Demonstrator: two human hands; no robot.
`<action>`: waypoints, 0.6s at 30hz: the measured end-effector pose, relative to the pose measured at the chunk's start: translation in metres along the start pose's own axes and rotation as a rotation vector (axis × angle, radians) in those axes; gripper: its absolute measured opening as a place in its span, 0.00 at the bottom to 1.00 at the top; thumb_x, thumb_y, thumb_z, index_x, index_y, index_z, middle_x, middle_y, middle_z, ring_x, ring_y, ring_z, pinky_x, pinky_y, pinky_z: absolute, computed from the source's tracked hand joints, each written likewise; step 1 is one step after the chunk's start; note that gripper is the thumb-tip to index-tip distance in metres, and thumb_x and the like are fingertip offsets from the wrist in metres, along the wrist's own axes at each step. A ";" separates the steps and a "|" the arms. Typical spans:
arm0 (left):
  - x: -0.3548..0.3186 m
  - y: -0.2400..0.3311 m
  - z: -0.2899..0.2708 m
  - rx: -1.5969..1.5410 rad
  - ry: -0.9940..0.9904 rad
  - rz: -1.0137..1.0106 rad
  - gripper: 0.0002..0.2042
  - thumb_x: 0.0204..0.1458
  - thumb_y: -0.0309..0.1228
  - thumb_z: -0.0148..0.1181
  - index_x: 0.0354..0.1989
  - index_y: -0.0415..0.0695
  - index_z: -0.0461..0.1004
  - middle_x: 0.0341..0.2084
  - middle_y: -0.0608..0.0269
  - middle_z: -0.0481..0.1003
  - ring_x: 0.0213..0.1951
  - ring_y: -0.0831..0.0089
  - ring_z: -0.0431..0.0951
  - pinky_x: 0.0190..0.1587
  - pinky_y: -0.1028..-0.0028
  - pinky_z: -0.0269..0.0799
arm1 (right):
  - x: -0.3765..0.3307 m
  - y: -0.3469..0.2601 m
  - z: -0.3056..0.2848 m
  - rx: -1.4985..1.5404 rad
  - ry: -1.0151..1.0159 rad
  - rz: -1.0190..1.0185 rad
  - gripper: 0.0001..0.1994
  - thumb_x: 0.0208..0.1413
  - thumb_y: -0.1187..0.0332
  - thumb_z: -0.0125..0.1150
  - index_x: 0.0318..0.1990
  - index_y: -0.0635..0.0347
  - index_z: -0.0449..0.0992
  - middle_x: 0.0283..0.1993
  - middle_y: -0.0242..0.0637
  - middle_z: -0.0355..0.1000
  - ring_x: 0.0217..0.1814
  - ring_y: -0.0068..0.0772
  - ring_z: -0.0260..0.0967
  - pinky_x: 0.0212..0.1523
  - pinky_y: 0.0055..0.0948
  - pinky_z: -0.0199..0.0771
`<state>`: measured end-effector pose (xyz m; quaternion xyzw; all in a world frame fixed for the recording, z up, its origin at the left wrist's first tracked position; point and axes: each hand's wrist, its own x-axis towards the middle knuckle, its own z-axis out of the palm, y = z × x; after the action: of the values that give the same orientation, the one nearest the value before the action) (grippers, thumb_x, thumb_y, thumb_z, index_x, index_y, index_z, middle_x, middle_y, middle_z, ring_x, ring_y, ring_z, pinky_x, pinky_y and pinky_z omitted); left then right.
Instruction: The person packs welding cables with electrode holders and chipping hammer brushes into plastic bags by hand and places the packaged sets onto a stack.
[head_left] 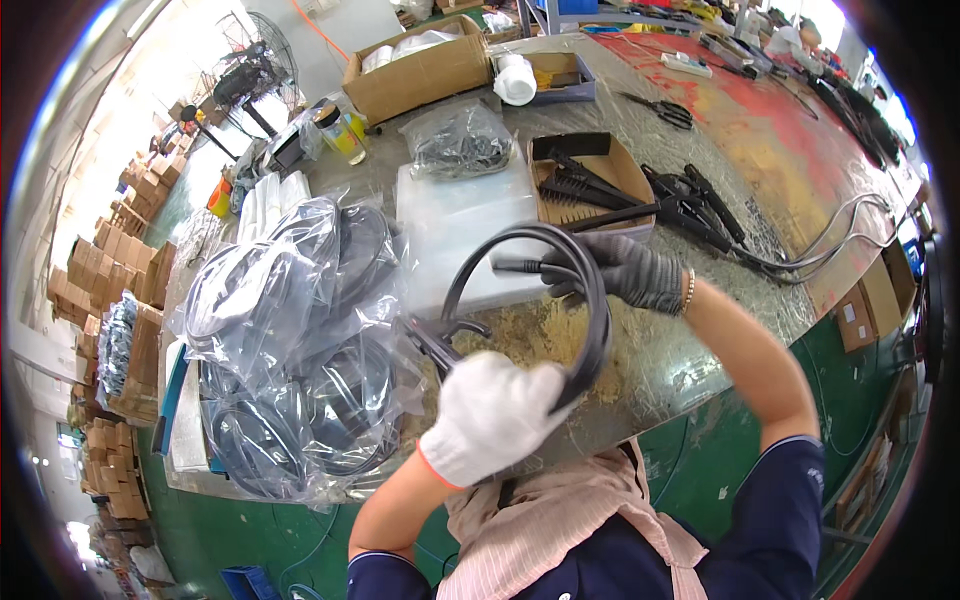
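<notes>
A dark grey cable [598, 335], wound into a loop, hangs over the near part of the table. My left hand [500, 410], in a white knitted glove, is closed around the loop's lower side. Dark cable ends [430, 342] stick out beside that hand. My right hand [640, 270], in a dark grey glove, grips the loop's upper right side and a short cable end with a black plug [516, 266]. The right fingertips are partly hidden behind the cable. Beneath the loop lies a stack of clear plastic bags [455, 225].
Bagged cable coils [300, 410] pile up at the left. A shallow cardboard box [643, 165] holds black comb-like parts; black tools with grey cords [715, 225] lie beside it. Farther back are scissors [672, 113], a larger carton [420, 85] and a jar [340, 137].
</notes>
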<state>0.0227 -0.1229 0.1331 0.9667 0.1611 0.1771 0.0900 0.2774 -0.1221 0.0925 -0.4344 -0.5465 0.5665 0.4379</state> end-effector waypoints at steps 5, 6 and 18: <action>-0.036 0.008 0.078 0.079 -0.419 0.134 0.05 0.43 0.34 0.55 0.24 0.49 0.68 0.10 0.66 0.68 0.15 0.65 0.73 0.14 0.67 0.66 | -0.027 0.038 0.032 0.286 0.431 0.197 0.24 0.59 0.58 0.58 0.60 0.58 0.66 0.47 0.36 0.74 0.38 0.23 0.74 0.38 0.25 0.77; -0.050 0.008 0.101 0.047 -0.415 0.178 0.05 0.44 0.34 0.55 0.26 0.48 0.69 0.12 0.65 0.70 0.18 0.65 0.75 0.18 0.67 0.69 | -0.032 0.057 0.047 0.069 0.498 0.196 0.24 0.59 0.60 0.58 0.61 0.58 0.65 0.50 0.38 0.73 0.39 0.26 0.74 0.37 0.24 0.77; -0.041 -0.061 0.128 0.092 0.213 -0.594 0.35 0.32 0.37 0.67 0.52 0.35 0.62 0.51 0.42 0.66 0.54 0.49 0.65 0.60 0.52 0.57 | -0.050 0.134 0.063 -1.052 0.546 -0.163 0.21 0.44 0.69 0.65 0.50 0.51 0.78 0.52 0.35 0.72 0.55 0.41 0.68 0.58 0.42 0.65</action>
<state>0.0166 -0.0955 -0.0115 0.8566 0.4525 0.2357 0.0769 0.2256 -0.1882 -0.0389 -0.6793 -0.6530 0.0521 0.3307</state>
